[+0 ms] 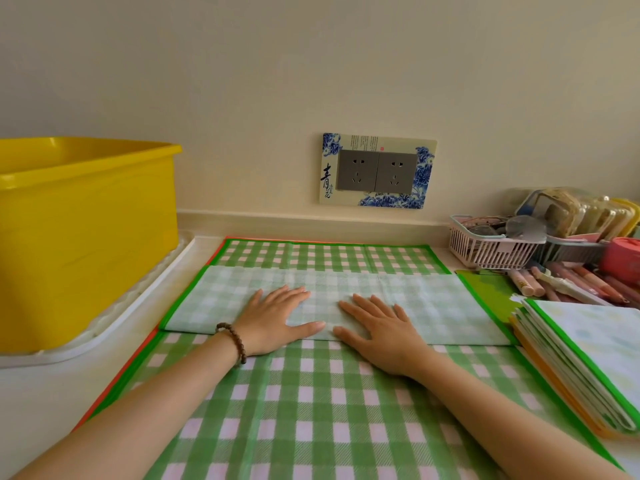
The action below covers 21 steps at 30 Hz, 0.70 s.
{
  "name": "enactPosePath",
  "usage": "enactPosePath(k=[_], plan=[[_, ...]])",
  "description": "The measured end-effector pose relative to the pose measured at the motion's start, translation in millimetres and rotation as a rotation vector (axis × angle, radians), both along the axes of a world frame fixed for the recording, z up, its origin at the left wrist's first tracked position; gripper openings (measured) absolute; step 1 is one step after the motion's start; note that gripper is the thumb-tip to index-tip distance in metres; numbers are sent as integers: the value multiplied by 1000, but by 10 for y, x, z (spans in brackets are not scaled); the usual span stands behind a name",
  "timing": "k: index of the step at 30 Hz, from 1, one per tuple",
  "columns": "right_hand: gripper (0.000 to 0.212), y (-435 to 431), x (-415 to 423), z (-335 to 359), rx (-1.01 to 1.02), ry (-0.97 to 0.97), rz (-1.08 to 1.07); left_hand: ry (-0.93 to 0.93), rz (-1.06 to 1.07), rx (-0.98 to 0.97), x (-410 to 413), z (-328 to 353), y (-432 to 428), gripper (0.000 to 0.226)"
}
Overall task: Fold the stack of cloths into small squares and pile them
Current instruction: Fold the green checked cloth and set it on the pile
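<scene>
A green-and-white checked cloth lies folded into a long pale strip [433, 306] across the counter, its faded underside up. It rests on a spread stack of checked cloths [311, 403]; an orange edge shows along the stack's left side. My left hand [277, 320], with a bead bracelet at the wrist, presses flat on the strip left of its middle. My right hand [377, 330] presses flat beside it, near the strip's front fold. A pile of folded cloths [588, 358] sits at the right edge.
A yellow tub [79, 237] stands on a white tray [114, 323] at the left. At the back right are a pink basket [491, 251], pens [568, 282] and a red container [621, 258]. A wall socket [377, 171] is behind the counter.
</scene>
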State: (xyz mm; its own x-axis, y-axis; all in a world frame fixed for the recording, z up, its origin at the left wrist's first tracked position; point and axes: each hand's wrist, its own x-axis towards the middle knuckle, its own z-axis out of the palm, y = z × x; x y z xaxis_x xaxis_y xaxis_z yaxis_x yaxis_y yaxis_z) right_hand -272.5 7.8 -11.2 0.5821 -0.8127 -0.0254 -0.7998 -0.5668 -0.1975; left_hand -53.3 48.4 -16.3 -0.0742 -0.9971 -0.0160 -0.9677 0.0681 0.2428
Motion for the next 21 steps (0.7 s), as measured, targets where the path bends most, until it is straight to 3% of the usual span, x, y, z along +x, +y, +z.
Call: enactPosePath(k=[5, 8, 21], plan=[[69, -13, 0, -22, 3, 8, -4, -3, -2, 42, 28, 30, 19, 85], [69, -21, -16, -22, 6, -3, -2, -3, -13, 69, 173, 41, 61, 79], [71, -25, -16, -24, 3, -13, 13, -27, 121, 78, 808, 90, 389, 118]])
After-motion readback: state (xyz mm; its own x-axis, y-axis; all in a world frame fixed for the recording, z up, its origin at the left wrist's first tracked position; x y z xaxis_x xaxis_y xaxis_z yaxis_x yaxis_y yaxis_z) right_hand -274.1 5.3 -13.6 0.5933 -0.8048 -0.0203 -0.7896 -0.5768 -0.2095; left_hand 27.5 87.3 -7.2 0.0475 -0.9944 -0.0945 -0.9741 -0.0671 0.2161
